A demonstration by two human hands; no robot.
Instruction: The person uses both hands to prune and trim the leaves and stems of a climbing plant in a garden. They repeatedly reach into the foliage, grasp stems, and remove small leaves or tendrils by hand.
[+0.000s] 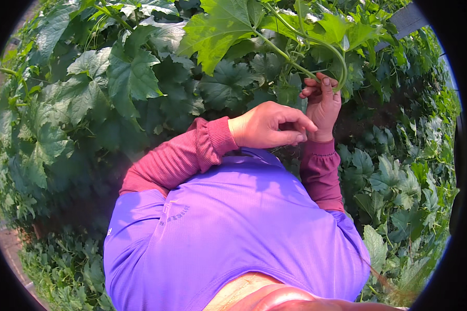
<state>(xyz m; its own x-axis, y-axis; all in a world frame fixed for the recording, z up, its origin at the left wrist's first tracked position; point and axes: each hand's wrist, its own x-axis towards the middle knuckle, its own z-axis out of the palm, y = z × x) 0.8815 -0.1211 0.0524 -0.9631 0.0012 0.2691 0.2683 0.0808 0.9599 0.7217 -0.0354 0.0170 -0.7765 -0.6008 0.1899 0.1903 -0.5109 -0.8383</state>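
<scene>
My right hand [322, 103] is raised palm up, with its thumb and fingers closed around a green vine stem [301, 69]. A thicker shoot [340, 62] curves down in an arc to the same fingers. A broad, sunlit lobed leaf [225, 33] grows from the vine to the left of this hand. My left hand [272, 124] hovers in front of my chest, its back up and its fingers curled. Its thumb and index fingertip are close together beside my right wrist. Whether anything thin is between them I cannot tell.
Dense vine foliage [132, 74] rises in front and to the left. Thin curly tendrils [295, 52] hang near the held stem. More leafy plants [397, 182] stand to the right. A grey beam [408, 21] crosses at the upper right. A pale path [9, 248] runs along the left edge.
</scene>
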